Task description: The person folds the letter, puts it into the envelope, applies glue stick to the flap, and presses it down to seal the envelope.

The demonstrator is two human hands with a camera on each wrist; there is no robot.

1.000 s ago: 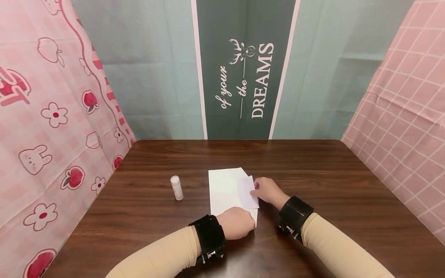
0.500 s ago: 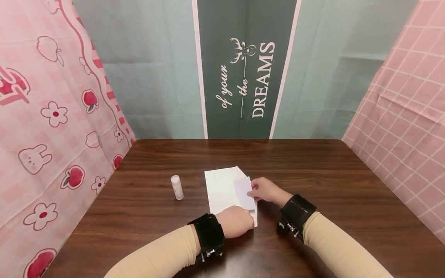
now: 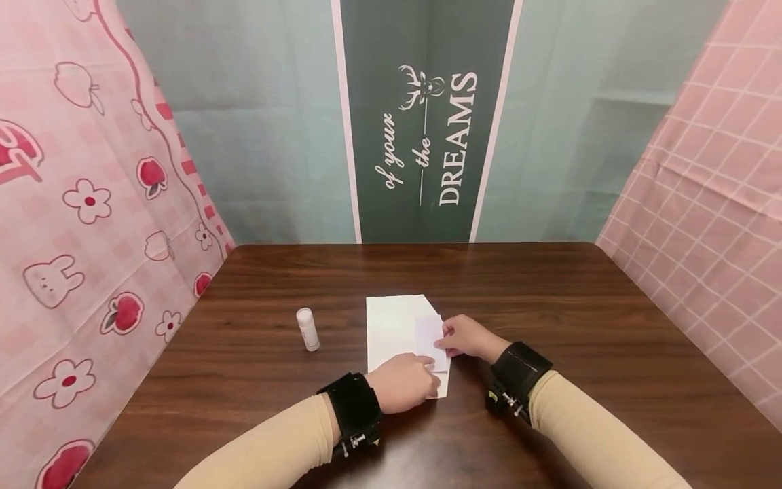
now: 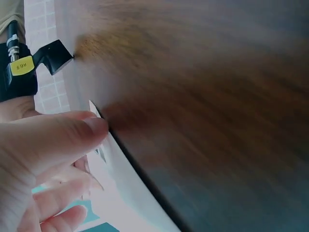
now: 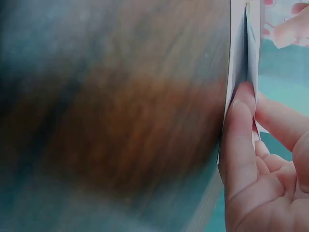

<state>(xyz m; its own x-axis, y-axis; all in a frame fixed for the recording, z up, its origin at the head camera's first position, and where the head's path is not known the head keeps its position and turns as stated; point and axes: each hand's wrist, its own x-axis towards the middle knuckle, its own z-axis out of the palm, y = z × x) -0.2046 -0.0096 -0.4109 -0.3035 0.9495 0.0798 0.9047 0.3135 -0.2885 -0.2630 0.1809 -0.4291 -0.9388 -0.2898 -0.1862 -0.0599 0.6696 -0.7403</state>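
A white sheet of paper (image 3: 387, 326) lies on the table with a smaller pale piece of paper (image 3: 427, 333) over its right part. My right hand (image 3: 469, 337) pinches the small paper's right edge between thumb and fingers. The right wrist view shows a narrow gap between paper layers (image 5: 237, 58), with a fingertip at the gap. At the near edge, my left hand (image 3: 403, 382) rests on the sheet, a finger reaching to the small paper's lower edge. In the left wrist view, its thumb lies along the paper's edge (image 4: 128, 179); the other fingers are loosely bent.
A white capped tube (image 3: 308, 330), like a glue stick, stands on the brown wooden table (image 3: 525, 278) left of the paper. Pink patterned cloth (image 3: 122, 224) hangs on the left, pink checked cloth (image 3: 709, 176) on the right. A green curtain (image 3: 275, 136) hangs behind.
My left hand has drawn slightly left, and a finger now reaches onto the small paper's lower edge. The white sheet has turned a little straighter. My right hand keeps its pinch.
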